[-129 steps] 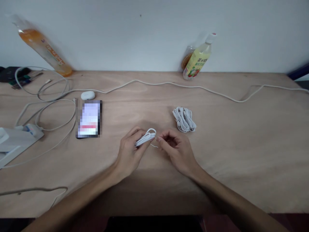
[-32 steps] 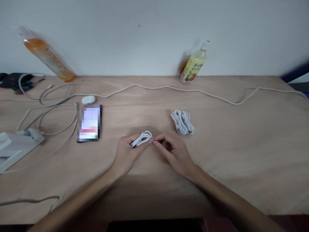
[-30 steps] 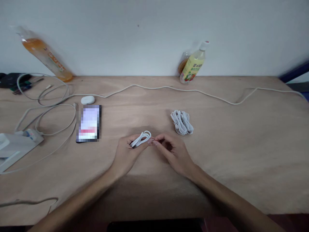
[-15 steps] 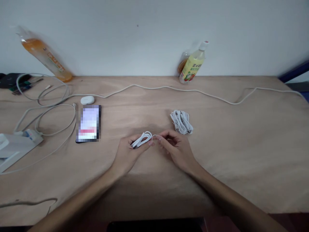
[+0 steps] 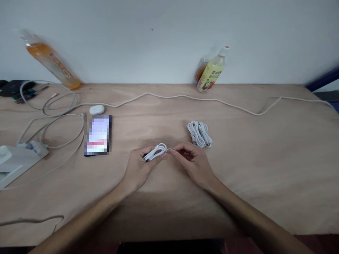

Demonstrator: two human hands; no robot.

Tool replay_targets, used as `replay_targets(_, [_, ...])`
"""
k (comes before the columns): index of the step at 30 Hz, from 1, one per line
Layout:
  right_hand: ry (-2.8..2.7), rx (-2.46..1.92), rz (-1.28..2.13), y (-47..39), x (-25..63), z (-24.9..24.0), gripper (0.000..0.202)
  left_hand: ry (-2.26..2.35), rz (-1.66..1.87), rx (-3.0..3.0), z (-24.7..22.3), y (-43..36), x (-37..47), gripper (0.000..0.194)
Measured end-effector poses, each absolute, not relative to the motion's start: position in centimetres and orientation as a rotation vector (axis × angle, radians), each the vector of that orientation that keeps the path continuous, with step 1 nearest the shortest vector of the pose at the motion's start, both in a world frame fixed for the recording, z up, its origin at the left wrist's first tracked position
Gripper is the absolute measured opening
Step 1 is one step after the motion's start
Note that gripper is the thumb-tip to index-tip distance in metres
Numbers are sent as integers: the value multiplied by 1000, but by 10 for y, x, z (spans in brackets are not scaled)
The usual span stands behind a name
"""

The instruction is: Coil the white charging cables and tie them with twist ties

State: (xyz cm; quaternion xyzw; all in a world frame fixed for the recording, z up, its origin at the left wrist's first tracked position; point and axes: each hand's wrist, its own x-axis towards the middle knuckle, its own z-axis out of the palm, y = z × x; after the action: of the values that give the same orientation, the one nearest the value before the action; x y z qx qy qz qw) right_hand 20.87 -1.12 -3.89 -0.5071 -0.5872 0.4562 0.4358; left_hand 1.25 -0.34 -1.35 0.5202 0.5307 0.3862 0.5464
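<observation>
A coiled white cable [image 5: 156, 151] is held in my left hand [image 5: 139, 165], its loops standing out between thumb and fingers. My right hand [image 5: 194, 160] is closed in a pinch on a thin white strand [image 5: 169, 149], which bridges the small gap between both hands' fingertips. Whether this strand is a tie or part of the cable, I cannot tell. Just beyond my right hand, a bundle of coiled white cables [image 5: 200, 134] lies on the wooden table [image 5: 251, 158].
Left of my hands lie a phone [image 5: 97, 135] with a blurred screen and a white earbud case [image 5: 96, 109]. A power strip [image 5: 23, 158] with looped cords is farther left. One long white cord [image 5: 164, 96] crosses behind. An orange bottle [image 5: 53, 65] and a yellow bottle [image 5: 212, 72] lean on the wall.
Both hands stay nearly in place with the same hold. The thin strand between the fingertips has bent slightly lower, and the whole view has shifted a little.
</observation>
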Motion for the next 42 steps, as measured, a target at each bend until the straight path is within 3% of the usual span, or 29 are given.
replay_targets(27, [-1354, -1298, 1096, -11, 208, -39, 19, 1279, 904, 1190, -13, -1, 14, 21])
replay_targets(42, [-1489, -1411, 930, -11, 211, -42, 19, 1404, 910, 1218, -10, -1, 15, 32])
